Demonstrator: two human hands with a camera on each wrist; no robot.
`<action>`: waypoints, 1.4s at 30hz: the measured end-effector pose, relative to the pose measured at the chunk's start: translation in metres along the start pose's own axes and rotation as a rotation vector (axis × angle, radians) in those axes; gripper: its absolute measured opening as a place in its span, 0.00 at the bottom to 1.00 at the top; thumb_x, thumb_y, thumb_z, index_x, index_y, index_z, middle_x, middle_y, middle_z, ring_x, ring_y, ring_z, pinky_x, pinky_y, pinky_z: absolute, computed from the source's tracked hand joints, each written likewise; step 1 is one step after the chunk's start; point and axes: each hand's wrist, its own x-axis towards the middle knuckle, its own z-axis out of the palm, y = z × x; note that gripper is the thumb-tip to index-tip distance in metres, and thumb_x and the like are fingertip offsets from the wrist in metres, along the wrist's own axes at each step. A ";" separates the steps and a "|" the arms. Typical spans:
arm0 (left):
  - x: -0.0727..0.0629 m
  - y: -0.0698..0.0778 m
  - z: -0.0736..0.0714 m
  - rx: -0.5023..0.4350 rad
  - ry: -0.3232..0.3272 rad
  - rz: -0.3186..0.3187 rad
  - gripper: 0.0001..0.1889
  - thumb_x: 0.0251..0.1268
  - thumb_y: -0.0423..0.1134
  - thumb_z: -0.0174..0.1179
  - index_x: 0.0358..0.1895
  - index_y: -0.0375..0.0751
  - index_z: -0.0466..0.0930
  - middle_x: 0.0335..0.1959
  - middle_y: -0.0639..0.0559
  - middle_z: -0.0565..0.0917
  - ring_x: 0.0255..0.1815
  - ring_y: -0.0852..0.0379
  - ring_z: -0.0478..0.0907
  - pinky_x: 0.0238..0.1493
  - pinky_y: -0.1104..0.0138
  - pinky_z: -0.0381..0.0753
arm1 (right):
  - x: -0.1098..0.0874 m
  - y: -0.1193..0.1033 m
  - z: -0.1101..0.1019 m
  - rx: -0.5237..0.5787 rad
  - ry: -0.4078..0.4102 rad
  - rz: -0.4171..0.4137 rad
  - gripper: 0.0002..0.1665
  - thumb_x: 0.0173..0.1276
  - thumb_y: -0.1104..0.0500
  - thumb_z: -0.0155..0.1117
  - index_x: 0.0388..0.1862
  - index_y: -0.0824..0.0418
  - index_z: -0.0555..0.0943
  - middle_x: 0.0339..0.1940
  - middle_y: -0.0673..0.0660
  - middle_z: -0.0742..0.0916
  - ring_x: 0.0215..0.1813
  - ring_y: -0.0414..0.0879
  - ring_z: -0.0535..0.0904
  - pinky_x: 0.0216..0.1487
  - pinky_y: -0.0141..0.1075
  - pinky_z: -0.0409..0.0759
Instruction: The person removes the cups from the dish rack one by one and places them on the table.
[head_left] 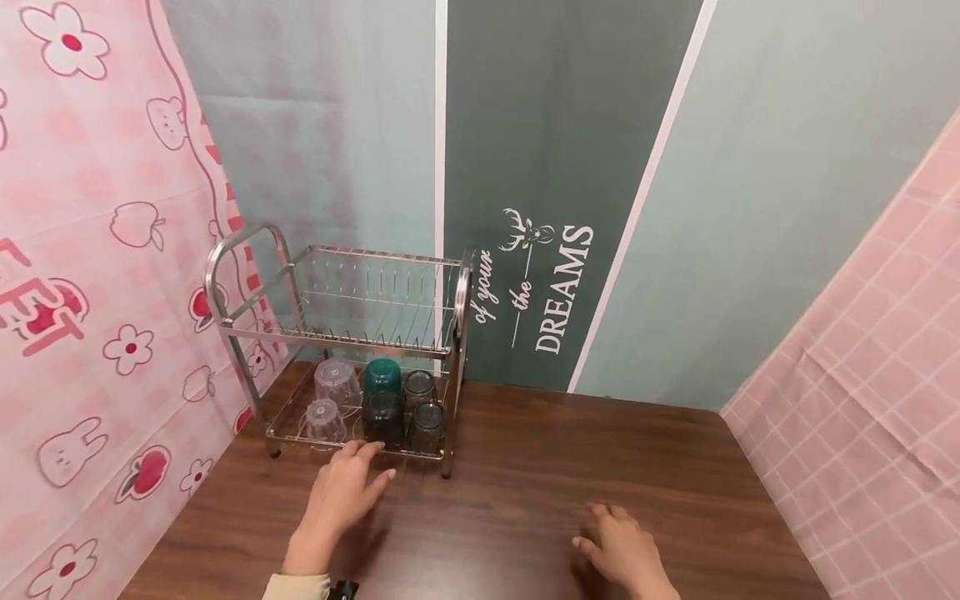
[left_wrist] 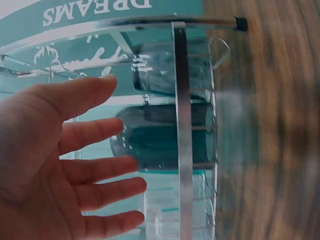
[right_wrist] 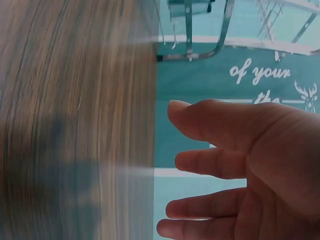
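A two-tier metal dish rack (head_left: 337, 340) stands at the back left of the table. On its lower tier several cups sit upside down: a large clear cup (head_left: 336, 381), a small clear cup (head_left: 324, 419), a teal cup (head_left: 382, 377), a dark grey cup (head_left: 384, 419) and two smoky glasses, one of them in front (head_left: 428, 423). My left hand (head_left: 341, 492) reaches up close to the rack's front edge, fingers spread and nothing held; in the left wrist view its fingertips are near the dark cup (left_wrist: 155, 137). Over the table at the right, my right hand (head_left: 624, 550) hovers with relaxed fingers, holding nothing.
The brown wooden table (head_left: 510, 475) runs back to a green and pale blue cloth (head_left: 555, 167) with white lettering. Pink patterned cloth (head_left: 112, 275) hangs along the left side, and pink checked cloth (head_left: 877, 400) along the right. The rack's upper tier has wire plate slots (head_left: 375, 292).
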 end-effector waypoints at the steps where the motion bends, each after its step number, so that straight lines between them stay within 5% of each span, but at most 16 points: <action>1: 0.003 0.001 0.001 -0.007 0.008 0.013 0.23 0.52 0.46 0.67 0.48 0.35 0.80 0.43 0.34 0.77 0.39 0.38 0.77 0.36 0.47 0.75 | 0.001 -0.002 0.001 0.004 0.001 -0.007 0.31 0.55 0.49 0.70 0.53 0.66 0.77 0.49 0.71 0.78 0.48 0.69 0.74 0.37 0.62 0.72; 12: 0.015 0.013 0.014 -0.064 0.086 0.127 0.20 0.48 0.43 0.69 0.45 0.37 0.81 0.42 0.38 0.78 0.40 0.40 0.78 0.37 0.49 0.75 | 0.008 -0.020 0.017 0.033 0.046 -0.096 0.29 0.54 0.52 0.71 0.51 0.66 0.78 0.47 0.70 0.79 0.44 0.68 0.76 0.35 0.59 0.74; 23: 0.027 0.022 0.025 -0.033 0.025 0.130 0.20 0.51 0.44 0.68 0.46 0.37 0.81 0.44 0.38 0.77 0.42 0.41 0.77 0.37 0.50 0.76 | 0.022 -0.035 0.026 0.063 0.093 -0.150 0.29 0.54 0.51 0.71 0.51 0.65 0.78 0.46 0.68 0.80 0.43 0.64 0.78 0.38 0.57 0.74; 34: 0.040 0.027 0.031 -0.063 -0.012 0.133 0.21 0.53 0.45 0.67 0.48 0.38 0.80 0.48 0.36 0.74 0.48 0.40 0.74 0.40 0.50 0.76 | 0.036 -0.054 0.025 0.095 0.028 -0.196 0.30 0.53 0.52 0.71 0.52 0.67 0.77 0.44 0.70 0.79 0.41 0.66 0.78 0.33 0.57 0.74; 42: 0.049 0.031 0.039 -0.046 0.014 0.147 0.20 0.52 0.44 0.68 0.47 0.38 0.80 0.50 0.35 0.73 0.48 0.40 0.73 0.36 0.50 0.77 | 0.044 -0.065 0.024 0.056 0.060 -0.250 0.29 0.54 0.51 0.70 0.52 0.66 0.77 0.46 0.69 0.80 0.42 0.65 0.78 0.36 0.56 0.75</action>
